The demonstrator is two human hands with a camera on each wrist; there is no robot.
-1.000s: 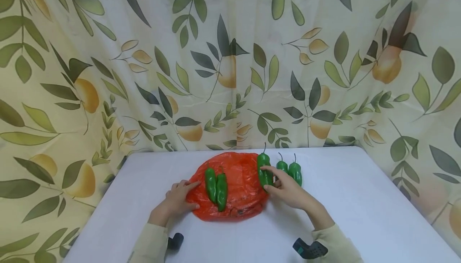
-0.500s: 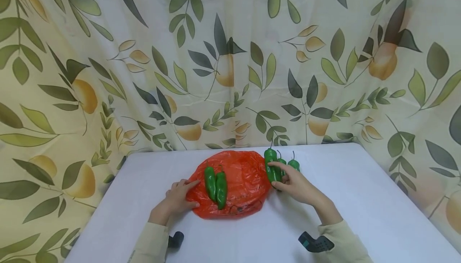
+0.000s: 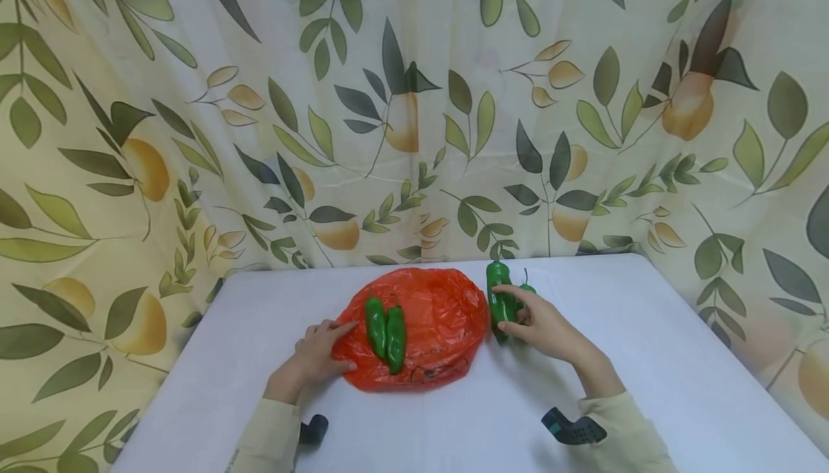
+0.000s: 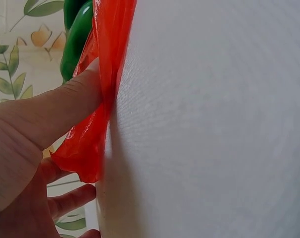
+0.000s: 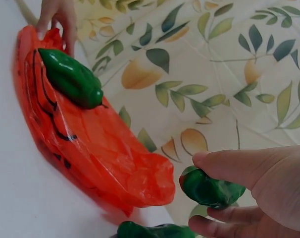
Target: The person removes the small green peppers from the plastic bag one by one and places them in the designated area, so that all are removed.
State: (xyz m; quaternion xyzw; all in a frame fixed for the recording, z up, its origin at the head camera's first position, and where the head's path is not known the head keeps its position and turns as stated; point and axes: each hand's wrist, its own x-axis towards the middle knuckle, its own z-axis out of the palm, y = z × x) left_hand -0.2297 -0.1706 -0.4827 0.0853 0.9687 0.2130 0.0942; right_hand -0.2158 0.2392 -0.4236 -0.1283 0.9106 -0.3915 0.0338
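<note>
My right hand pinches a long green pepper between thumb and fingers, just right of the red plastic bag. In the right wrist view the held pepper is seen end-on, with another green pepper below it on the table. Behind my right fingers, part of a green pepper shows. My left hand rests at the bag's left edge, index finger and thumb extended onto it. In the left wrist view the thumb presses the bag's crumpled edge. Two green peppers lie side by side on the bag.
The white table extends around the bag. A leaf-and-fruit patterned curtain hangs along its back and sides. Dark wrist devices sit at both sleeves.
My right hand has carried its pepper rightward from the bag's right edge, and now hides most of the peppers there. My left hand has stayed at the bag.
</note>
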